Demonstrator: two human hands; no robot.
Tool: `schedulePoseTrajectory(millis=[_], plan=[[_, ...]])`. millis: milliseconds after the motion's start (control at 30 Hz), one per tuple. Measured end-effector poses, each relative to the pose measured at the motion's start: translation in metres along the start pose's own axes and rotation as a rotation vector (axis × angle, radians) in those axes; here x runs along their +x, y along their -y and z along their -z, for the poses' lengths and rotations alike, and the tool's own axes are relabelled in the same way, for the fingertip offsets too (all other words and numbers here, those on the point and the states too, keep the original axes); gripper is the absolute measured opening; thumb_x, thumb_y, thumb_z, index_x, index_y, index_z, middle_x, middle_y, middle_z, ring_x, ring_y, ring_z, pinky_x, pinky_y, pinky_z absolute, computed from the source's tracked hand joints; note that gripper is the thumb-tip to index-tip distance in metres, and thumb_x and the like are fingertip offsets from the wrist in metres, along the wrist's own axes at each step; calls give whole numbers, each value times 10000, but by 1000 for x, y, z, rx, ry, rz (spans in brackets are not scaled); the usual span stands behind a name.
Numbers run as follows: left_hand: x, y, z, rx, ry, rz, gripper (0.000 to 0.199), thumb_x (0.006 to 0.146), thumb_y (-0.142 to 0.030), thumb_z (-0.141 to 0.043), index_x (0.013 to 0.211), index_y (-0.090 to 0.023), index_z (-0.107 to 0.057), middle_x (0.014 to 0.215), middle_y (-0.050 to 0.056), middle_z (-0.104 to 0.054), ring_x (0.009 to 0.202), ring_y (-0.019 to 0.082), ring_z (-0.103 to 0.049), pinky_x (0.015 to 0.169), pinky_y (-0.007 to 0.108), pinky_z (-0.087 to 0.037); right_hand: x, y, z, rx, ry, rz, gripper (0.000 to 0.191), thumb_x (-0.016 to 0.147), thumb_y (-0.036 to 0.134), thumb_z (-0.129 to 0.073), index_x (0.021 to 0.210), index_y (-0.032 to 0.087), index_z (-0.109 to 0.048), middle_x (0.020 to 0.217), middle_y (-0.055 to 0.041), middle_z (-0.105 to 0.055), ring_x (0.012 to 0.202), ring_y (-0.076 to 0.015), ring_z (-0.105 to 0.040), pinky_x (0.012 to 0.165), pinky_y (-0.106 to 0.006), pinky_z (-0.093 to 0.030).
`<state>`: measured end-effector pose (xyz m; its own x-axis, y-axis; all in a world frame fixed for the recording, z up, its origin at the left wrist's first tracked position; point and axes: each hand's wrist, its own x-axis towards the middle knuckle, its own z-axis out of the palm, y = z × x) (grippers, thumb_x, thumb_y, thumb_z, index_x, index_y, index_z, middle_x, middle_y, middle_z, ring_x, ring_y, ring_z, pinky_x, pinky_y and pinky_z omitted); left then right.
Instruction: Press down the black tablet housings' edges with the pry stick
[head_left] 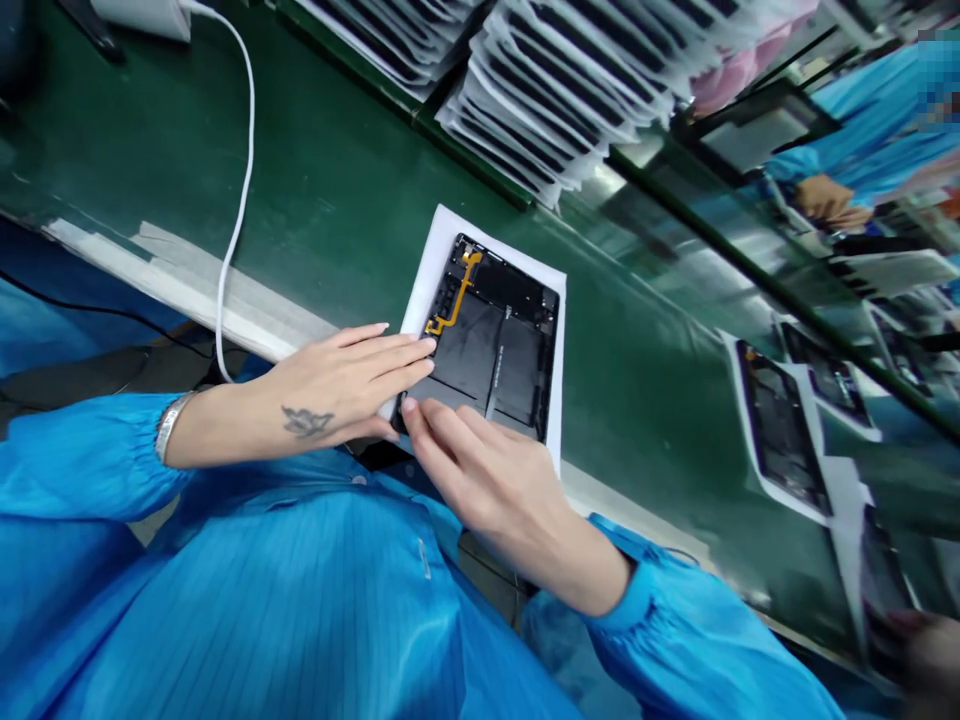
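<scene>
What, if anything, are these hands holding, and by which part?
It can't be told for sure. The left hand is at one edge of the opened tablet-like device; the right hand curls by its near left corner, hiding any grip.

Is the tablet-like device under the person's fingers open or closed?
Open: the device shows its inside, with an orange strip and dark panels uncovered.

The device (pixel 469 338) looks matt, the tabletop (pixel 337 190) glossy.

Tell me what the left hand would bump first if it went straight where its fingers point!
Probably the dark panel inside the open device, just ahead of the left hand. It might glide over instead; height is hard to judge.
</scene>
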<state>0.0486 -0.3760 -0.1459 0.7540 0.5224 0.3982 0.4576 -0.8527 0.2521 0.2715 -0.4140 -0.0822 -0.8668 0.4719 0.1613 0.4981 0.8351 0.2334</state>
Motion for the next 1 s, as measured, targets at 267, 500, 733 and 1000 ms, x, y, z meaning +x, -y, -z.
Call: schedulePoseTrajectory(millis=[267,500,733,1000], plan=[[-1,0,0,-6,27,5,511,1071,-393,-415,1491,-106,-452,1563,158,-454,1477,252,-417,1249,449,-314,1,5,-1,-6,7,-40,198,1006,122,-497,949,116,-687,911,-57,-650,694,-124,-520,525,-310,-381],[-1,1,-1,42,40,0,522,1079,-416,-374,1501,-117,-444,1575,144,-440,1482,247,-410,1249,442,-314,3,9,0,-32,-4,-76,208,999,123,-492,904,129,-677,908,-62,-644,696,-133,-496,524,-323,-355],[-1,1,3,123,64,-29,587,1063,-460,-393,1517,-89,-416,1568,165,-447,1455,282,-444,1235,464,-331,-3,-4,-9,95,-10,-55,302,1053,151,-386,1032,123,-686,901,-54,-672,751,-150,-524,548,-306,-355],[-20,-1,13,141,-55,60,534,1045,-418,-470,1504,-148,-440,1510,169,-520,1386,296,-523,1174,484,-434,-31,10,-13,402,-582,-600,329,987,236,-599,1313,205,-626,857,-25,-682,674,-147,-544,626,-299,-446]])
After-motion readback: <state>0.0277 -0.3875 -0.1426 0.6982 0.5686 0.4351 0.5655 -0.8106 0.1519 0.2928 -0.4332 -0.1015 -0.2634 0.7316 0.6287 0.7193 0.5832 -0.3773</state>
